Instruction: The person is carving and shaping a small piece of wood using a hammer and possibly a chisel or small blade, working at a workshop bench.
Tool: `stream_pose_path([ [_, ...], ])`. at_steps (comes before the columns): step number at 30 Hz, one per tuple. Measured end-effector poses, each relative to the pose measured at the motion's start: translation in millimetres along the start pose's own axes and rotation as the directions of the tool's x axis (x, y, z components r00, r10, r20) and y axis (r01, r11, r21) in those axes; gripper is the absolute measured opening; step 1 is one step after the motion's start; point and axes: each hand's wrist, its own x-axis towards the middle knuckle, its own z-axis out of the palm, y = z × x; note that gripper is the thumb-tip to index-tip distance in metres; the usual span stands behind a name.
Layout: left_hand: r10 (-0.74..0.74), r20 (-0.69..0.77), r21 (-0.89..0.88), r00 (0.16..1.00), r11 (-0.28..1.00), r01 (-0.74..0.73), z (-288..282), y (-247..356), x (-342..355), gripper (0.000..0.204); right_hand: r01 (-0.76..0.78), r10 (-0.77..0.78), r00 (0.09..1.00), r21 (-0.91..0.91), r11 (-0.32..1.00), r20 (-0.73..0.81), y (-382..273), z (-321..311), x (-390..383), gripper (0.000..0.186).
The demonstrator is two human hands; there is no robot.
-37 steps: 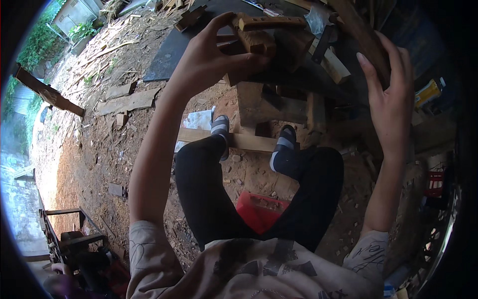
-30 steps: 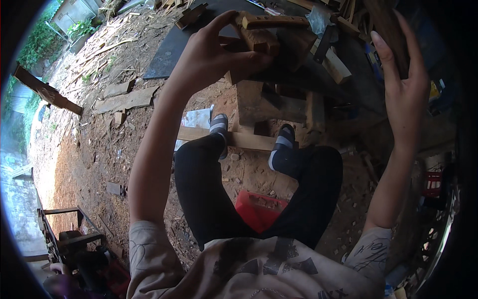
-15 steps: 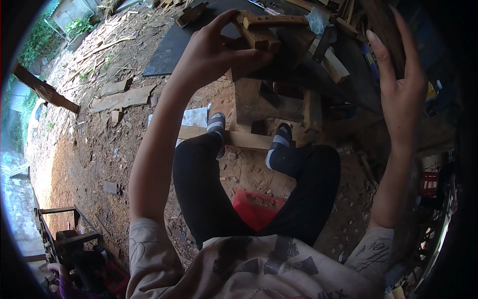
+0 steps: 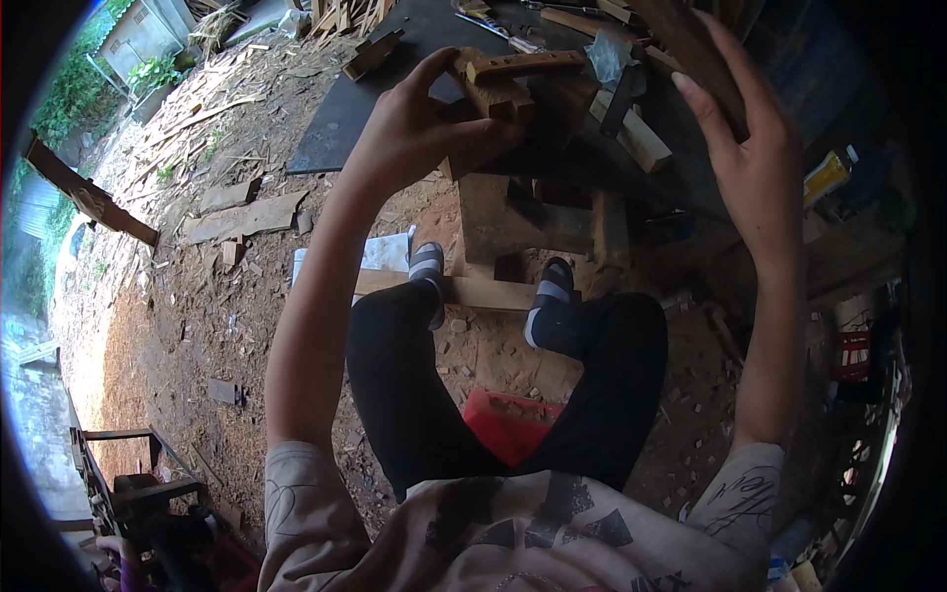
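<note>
My left hand (image 4: 412, 126) is closed around a small wooden block (image 4: 491, 97) over the dark tabletop (image 4: 330, 133), thumb on its near side. On that block rests a narrow wooden strip (image 4: 528, 65) with a row of small holes or dots. My right hand (image 4: 755, 148) grips a long dark piece of wood (image 4: 698, 51), raised at the right; its far end runs out of view. Between the hands lie a pale wooden bar (image 4: 641, 145), a dark flat piece (image 4: 619, 104) and a crumpled clear plastic bag (image 4: 609, 56).
Another wooden block (image 4: 373, 55) lies near the table's left edge. Tools (image 4: 498, 30) and wood scraps lie at the back. Wooden supports (image 4: 483, 222) stand under the table. A yellow bottle (image 4: 831, 176) is at the right. A red plastic thing (image 4: 508, 424) shows between my legs.
My right hand has moved left and slightly away from me with the dark wood. My left hand keeps its hold on the block. The whole view has shifted a little.
</note>
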Motion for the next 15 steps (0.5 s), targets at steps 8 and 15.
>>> stream_pose_path([
  [8, 0.035, -0.062, 0.040, 0.997, 0.999, -0.033, 0.7, 2.5, -4.3, 0.094, -0.015, 0.076, 0.965, -0.238, 0.971, 0.252, -10.9, -1.2, -0.7, 0.051],
  [15, 0.049, -0.061, 0.139, 0.997, 0.990, -0.041, 0.4, 7.9, -0.5, 0.091, -0.059, 0.098, 0.988, -0.290, 0.955, 0.122, 21.4, -6.2, -18.1, 0.048],
])
